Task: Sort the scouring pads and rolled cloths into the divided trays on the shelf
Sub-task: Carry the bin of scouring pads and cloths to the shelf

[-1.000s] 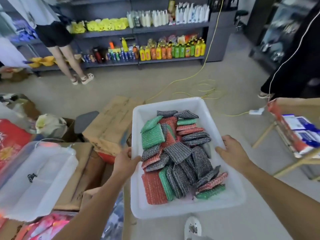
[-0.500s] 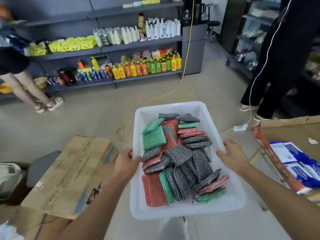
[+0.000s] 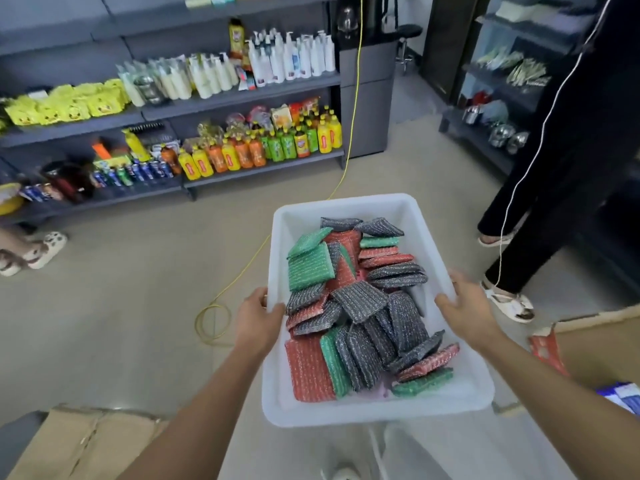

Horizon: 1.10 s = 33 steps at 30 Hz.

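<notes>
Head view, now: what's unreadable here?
All in the head view:
- Lower scouring pads in the white tub: buried under the top ones; no count.
- Right hand: its grip on the rim, hidden by the hand's back.
- Left hand: fingers behind the tub wall.
- Shelf bottles: labels too small.
- Cardboard box: cut by bottom edge.

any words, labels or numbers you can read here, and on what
None can be read.
Coloured bottles on the lower shelf: labels too small and blurred.
White pump bottles: labels blurred.
Cardboard box: faint print, unreadable.
Scouring pads and white tub: no text shows.
</notes>
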Motion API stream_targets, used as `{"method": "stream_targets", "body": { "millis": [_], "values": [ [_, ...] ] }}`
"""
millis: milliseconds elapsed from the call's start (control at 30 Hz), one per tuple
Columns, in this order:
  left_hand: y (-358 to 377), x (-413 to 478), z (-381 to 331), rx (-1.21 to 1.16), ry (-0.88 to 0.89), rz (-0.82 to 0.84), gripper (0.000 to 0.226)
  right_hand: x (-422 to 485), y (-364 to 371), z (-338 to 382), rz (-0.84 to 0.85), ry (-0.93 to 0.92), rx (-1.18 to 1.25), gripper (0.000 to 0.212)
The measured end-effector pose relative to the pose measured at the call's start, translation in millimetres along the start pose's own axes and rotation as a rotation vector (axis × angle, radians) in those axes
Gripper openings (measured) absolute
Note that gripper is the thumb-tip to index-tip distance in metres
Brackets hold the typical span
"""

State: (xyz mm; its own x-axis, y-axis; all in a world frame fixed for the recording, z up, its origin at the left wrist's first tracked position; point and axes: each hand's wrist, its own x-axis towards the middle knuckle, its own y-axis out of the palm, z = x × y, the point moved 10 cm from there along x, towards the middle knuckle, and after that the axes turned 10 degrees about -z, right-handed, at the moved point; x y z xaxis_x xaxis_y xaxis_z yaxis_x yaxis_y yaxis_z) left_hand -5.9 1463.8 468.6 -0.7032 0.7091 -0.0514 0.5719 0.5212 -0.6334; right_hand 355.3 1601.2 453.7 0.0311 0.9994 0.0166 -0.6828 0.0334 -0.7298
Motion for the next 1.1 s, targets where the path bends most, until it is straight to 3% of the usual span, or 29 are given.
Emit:
{"method": "stream_targets", "body": {
  "millis": [267,667,1100],
  "values": [
    [109,167,-88,-0.060,0.019,0.005,0.023,206,23,9,-0.050,0.026,-0.001,0.050],
    [267,398,-257,-0.069,0.072,0.042,0.024,508,10,20,-0.089,0.107,0.009,0.045],
    [476,663,-460,-0.016,0.279,0.322,0.028,794,-2,4,-0.257,0.314,0.103,0.040]
  ]
}}
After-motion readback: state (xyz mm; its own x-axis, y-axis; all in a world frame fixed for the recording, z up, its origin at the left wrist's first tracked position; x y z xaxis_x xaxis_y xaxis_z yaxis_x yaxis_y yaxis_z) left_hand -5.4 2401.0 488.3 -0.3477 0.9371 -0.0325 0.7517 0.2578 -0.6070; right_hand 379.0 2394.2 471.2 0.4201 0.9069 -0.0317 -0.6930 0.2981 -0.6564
